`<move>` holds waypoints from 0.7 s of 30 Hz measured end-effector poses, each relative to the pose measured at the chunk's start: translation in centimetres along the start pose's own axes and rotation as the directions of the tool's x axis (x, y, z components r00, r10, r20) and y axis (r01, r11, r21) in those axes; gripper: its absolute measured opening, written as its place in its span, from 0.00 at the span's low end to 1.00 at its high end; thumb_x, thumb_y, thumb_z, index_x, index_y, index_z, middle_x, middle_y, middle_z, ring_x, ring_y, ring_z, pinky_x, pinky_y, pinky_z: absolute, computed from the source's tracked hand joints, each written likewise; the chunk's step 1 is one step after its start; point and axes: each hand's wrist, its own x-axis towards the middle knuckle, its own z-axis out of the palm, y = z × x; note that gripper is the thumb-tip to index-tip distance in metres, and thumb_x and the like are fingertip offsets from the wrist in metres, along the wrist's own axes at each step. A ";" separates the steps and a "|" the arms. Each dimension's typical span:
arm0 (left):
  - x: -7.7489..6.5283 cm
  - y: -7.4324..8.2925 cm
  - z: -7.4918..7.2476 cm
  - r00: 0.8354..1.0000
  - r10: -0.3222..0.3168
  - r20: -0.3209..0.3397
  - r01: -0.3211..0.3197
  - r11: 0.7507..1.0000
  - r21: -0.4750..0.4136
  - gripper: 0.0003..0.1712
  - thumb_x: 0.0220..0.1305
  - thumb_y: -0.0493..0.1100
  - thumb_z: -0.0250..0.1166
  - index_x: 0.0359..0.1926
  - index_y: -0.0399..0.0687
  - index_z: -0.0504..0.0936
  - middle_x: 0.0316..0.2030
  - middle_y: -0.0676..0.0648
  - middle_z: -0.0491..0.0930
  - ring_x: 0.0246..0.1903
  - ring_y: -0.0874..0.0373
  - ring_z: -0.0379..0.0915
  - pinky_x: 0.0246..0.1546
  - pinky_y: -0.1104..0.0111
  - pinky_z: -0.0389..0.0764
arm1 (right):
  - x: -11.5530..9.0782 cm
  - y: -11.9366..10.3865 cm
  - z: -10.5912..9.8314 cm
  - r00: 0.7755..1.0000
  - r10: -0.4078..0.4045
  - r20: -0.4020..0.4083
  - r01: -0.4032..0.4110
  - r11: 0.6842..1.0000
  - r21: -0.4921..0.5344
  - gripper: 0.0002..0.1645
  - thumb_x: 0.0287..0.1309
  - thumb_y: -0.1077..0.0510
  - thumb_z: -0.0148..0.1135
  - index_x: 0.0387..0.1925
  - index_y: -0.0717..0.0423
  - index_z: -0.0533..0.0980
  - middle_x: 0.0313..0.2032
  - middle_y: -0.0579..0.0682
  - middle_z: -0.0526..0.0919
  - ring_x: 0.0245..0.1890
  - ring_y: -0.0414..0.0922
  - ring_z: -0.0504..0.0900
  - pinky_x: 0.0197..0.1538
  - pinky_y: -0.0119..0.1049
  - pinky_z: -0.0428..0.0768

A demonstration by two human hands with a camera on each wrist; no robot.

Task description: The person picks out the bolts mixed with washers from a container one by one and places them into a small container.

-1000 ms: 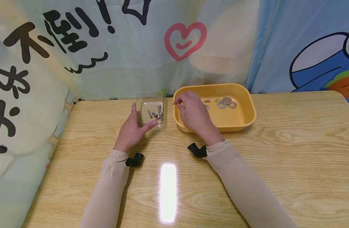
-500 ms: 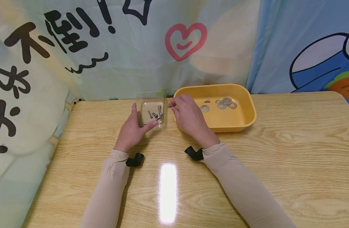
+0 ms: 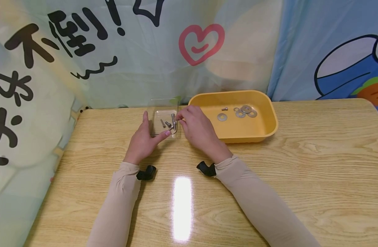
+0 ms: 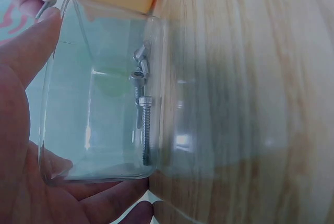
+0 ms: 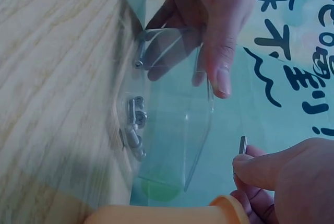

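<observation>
My left hand (image 3: 141,143) grips a clear plastic box (image 3: 158,116), with the thumb along its near side and the fingers round its left side. Several metal socket-head bolts (image 4: 146,135) lie on the box's bottom, bunched towards one end. Between thumb and fingertips my right hand (image 3: 199,132) pinches another small metal bolt (image 5: 243,144), mostly covered by the fingers. That hand is at the box's right edge, above the rim in the right wrist view.
To the right stands a yellow tray (image 3: 244,133). Inside it are a short bolt (image 3: 224,109), a washer (image 3: 222,117) and a cluster of several washers (image 3: 246,109). A printed curtain (image 3: 139,79) hangs behind the wooden table (image 3: 315,164).
My right hand has moved left, from over the yellow tray to the clear box's right edge, carrying the pinched bolt. The left hand and box have stayed put.
</observation>
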 end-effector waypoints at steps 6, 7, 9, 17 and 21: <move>0.0 0.0 0.0 1.000 0.002 0.001 -0.002 1.000 -0.007 0.67 0.63 0.70 0.64 0.79 0.38 0.33 0.75 0.32 0.53 0.73 0.40 0.55 0.69 0.50 0.62 | 0.1 0.0 0.5 0.998 -0.052 -0.023 0.052 0.999 -0.007 0.06 0.66 0.66 0.62 0.42 0.58 0.83 0.44 0.54 0.81 0.49 0.53 0.76 0.54 0.44 0.76; 0.0 0.0 0.0 1.000 0.001 0.002 -0.001 1.000 -0.008 0.67 0.63 0.70 0.64 0.79 0.38 0.33 0.75 0.32 0.53 0.73 0.40 0.55 0.69 0.50 0.62 | 0.1 -0.1 0.6 0.998 -0.063 -0.023 0.063 0.998 -0.011 0.06 0.66 0.67 0.62 0.42 0.58 0.83 0.44 0.54 0.81 0.48 0.53 0.76 0.54 0.44 0.76; 0.0 0.0 0.0 1.000 0.000 0.003 0.001 1.000 -0.010 0.67 0.63 0.70 0.64 0.79 0.39 0.33 0.75 0.32 0.53 0.73 0.40 0.54 0.69 0.50 0.62 | 0.1 -0.1 0.7 0.996 -0.083 -0.015 0.082 0.996 -0.017 0.06 0.66 0.66 0.62 0.42 0.59 0.83 0.43 0.54 0.81 0.47 0.53 0.76 0.53 0.43 0.77; 0.1 0.0 0.0 1.000 -0.006 0.004 0.006 1.000 -0.005 0.67 0.62 0.70 0.64 0.80 0.39 0.33 0.75 0.32 0.53 0.73 0.40 0.54 0.69 0.50 0.62 | 0.1 -0.4 1.1 0.989 -0.145 -0.008 0.144 0.987 -0.065 0.06 0.66 0.65 0.63 0.41 0.58 0.84 0.42 0.53 0.82 0.45 0.53 0.77 0.52 0.43 0.76; 0.1 -0.1 0.0 1.000 -0.006 0.005 0.006 1.000 -0.005 0.67 0.63 0.71 0.64 0.80 0.39 0.33 0.75 0.32 0.53 0.73 0.40 0.55 0.69 0.50 0.62 | 0.0 -0.5 1.3 0.987 -0.162 -0.012 0.160 0.984 -0.083 0.05 0.67 0.65 0.63 0.40 0.58 0.84 0.42 0.53 0.83 0.45 0.52 0.77 0.53 0.43 0.76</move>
